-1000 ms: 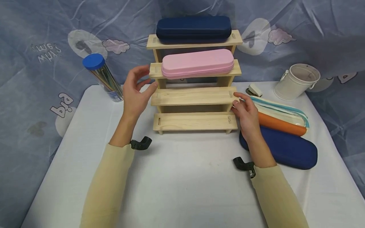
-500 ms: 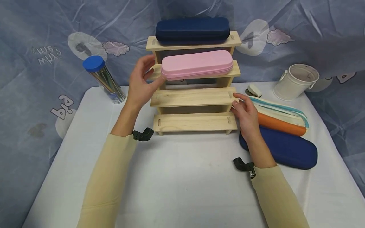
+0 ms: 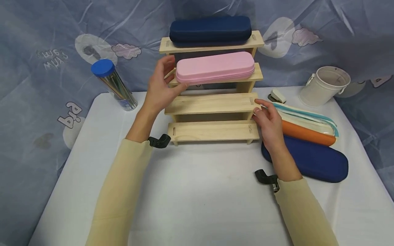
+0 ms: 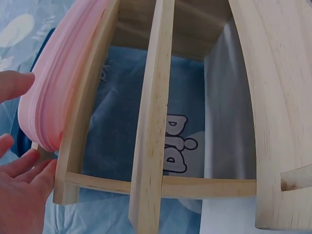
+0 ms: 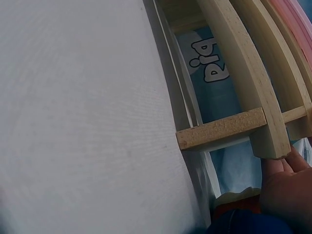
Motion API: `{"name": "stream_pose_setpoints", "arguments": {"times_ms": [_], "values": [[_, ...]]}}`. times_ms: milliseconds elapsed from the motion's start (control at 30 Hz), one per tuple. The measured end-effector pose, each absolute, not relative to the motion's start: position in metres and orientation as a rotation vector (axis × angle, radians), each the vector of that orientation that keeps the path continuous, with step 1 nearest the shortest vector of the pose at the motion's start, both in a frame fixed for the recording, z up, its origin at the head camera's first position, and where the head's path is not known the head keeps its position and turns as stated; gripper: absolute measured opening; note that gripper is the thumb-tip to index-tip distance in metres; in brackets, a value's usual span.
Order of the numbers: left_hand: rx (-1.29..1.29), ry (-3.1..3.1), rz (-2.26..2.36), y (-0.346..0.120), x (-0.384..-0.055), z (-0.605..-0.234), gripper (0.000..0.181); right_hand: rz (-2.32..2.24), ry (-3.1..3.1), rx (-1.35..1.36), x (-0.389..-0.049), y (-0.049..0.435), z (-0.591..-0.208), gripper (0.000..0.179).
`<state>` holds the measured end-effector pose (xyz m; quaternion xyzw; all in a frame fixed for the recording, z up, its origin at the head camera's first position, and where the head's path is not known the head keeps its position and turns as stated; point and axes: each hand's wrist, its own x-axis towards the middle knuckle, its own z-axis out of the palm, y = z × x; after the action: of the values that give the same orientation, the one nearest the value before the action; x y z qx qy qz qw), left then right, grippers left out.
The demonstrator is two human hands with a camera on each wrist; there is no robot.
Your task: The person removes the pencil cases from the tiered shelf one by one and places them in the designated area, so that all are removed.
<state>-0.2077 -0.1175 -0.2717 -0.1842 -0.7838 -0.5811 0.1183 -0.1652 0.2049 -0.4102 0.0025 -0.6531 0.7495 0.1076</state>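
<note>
A tiered wooden shelf (image 3: pixel 212 131) stands on the table, its four-step frame rising toward the back. On its second tier from the top lies a pink zippered pencil case (image 3: pixel 215 66); a dark navy case (image 3: pixel 210 30) lies on the top tier. My left hand (image 3: pixel 163 85) is at the pink case's left end, fingers spread and bent, some fingertips near the shelf's end in the left wrist view. Thumb and fingers of my right hand (image 3: pixel 271 123) pinch the right end of the third tier. In the right wrist view, part of that hand (image 5: pixel 287 190) lies beneath the wood.
Right of the shelf lie a blue case (image 3: pixel 314 160) and an orange-and-cream pencil case (image 3: pixel 307 131). Behind them are a small white-and-dark object (image 3: pixel 277 96) and a white bucket (image 3: pixel 323 87). A blue-lidded clear tube of sticks (image 3: pixel 115 85) leans at the left.
My left hand has moved up and right, from the shelf's left side to the pink case's left end. My right hand keeps its place on the shelf.
</note>
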Motion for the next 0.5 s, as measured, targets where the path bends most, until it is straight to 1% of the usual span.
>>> {"name": "stream_pose_setpoints", "arguments": {"times_ms": [500], "values": [[-0.524, -2.366, -1.659, -0.1133, -0.2142, -0.2667, 0.074, 2.149, -1.964, 0.041, -0.1654, 0.2047, -0.4088, 0.038]]}}
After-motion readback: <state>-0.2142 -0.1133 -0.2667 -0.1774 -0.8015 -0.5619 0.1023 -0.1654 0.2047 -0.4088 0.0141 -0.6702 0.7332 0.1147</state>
